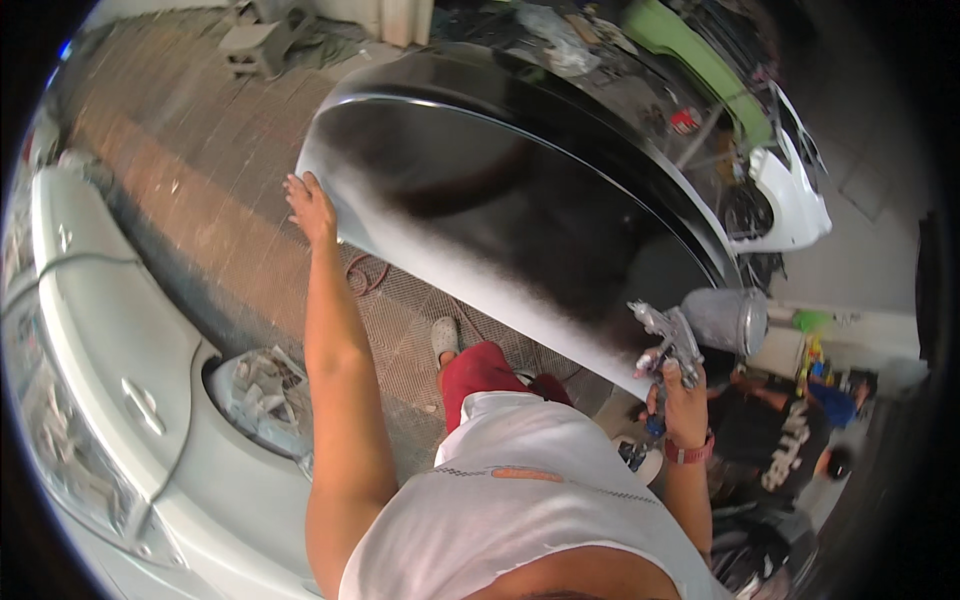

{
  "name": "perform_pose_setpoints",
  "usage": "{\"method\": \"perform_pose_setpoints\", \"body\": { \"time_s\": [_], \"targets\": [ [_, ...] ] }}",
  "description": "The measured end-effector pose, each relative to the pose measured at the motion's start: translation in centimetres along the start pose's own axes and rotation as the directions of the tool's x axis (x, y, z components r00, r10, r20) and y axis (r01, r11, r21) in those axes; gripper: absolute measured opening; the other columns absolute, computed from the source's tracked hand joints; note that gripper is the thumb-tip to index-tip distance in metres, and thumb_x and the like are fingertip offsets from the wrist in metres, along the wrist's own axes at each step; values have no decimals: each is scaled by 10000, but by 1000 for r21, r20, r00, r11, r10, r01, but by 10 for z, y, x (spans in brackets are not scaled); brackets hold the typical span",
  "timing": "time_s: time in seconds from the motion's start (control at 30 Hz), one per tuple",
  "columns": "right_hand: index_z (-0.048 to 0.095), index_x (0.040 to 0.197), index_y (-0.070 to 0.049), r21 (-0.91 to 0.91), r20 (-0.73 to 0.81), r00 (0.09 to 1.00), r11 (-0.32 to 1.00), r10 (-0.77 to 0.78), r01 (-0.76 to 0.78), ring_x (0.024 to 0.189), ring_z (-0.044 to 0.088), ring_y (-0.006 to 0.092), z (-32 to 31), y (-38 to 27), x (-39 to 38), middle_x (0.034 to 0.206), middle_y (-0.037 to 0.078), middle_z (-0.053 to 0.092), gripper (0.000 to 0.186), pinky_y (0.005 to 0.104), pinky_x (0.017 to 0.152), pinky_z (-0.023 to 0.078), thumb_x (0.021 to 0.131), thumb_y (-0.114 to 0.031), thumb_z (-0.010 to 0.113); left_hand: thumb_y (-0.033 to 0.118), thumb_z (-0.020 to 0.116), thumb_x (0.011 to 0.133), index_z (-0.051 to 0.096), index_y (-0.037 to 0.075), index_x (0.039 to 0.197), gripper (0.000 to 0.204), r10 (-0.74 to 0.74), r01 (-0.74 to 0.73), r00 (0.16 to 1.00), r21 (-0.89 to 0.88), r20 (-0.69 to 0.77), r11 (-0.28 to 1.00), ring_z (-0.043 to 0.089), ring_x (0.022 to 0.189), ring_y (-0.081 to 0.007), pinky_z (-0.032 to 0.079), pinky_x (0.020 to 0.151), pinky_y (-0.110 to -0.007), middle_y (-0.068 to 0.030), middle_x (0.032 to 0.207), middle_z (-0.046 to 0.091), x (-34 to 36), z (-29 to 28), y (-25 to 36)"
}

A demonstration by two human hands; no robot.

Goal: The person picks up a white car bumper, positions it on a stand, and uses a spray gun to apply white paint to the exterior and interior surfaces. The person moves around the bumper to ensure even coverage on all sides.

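Dusty brown gridded floor (205,125) just beside pale car (115,320), reddish band (165,180) running near car's flank. Grey concrete blocks (255,47) over there, across floor from car. Pale upright post (405,20) farther from car. Clear plastic sheeting (555,40) heaped well apart from car. Green panel (700,60), white panel (790,200) far across room from car. Soft light on car.

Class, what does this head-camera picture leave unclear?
Head view:
Whether left hand touches car panel: its back hides palm.
Handle of spray gun: mostly hidden by right hand.
Contents of spray cup: hidden by opaque wall.
Outer side of pale car: cut off by fisheye rim.
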State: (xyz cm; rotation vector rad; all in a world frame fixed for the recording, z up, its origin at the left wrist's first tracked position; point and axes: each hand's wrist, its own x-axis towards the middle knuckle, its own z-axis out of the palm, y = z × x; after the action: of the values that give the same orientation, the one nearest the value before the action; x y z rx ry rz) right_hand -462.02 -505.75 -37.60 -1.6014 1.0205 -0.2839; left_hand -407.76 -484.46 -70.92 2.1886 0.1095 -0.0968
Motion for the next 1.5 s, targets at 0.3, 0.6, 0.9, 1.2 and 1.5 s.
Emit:
{"method": "perform_pose_setpoints", "body": {
  "time_s": [0.3,0.6,0.9,1.2,1.5],
  "targets": [
    [601,1363,7,56,22,1000,998,7,-9,780,675,105,-35,-32,3,986,104,710,453,220,494,507,1092,-356,588,455,591,1051,566,74,1494,585,809,-808,588,72,18,585,361,1532,-414,178,1221,-719,-184,1594,491,-141,48,268],
    [570,1400,41,162,-96,995,987,5,10,832,687,126,-52,-36,0,1031,96,704,398,226,517,534,1093,-211,558,685,319,1066,492,164,1585,755,556,-799,571,251,604,547,345,1565,-328,99,1256,-680,-119,1662,431,-70,53,339],
    [640,1239,26,260,-194,979,966,56,-4,718,646,108,-34,-29,-8,940,94,704,338,229,498,510,1102,-275,569,800,268,1007,336,132,1660,937,462,-892,411,242,786,382,195,1615,-375,109,1283,-623,-178,1731,262,-96,102,366],
    [633,1235,28,314,-343,939,944,18,97,745,655,102,-100,2,-44,957,104,704,364,232,495,505,1098,-306,582,853,273,968,332,80,1654,1035,485,-987,71,-9,871,159,206,1609,-395,140,1294,-566,-204,1724,267,-328,184,420],
    [635,1211,26,417,-512,850,901,123,121,771,671,104,-217,90,-134,990,87,716,348,233,500,505,1094,-300,596,836,340,965,312,37,1653,1054,484,-966,-258,-217,836,-140,215,1598,-436,154,1277,-594,-245,1716,261,-605,260,400]
  ]
}}
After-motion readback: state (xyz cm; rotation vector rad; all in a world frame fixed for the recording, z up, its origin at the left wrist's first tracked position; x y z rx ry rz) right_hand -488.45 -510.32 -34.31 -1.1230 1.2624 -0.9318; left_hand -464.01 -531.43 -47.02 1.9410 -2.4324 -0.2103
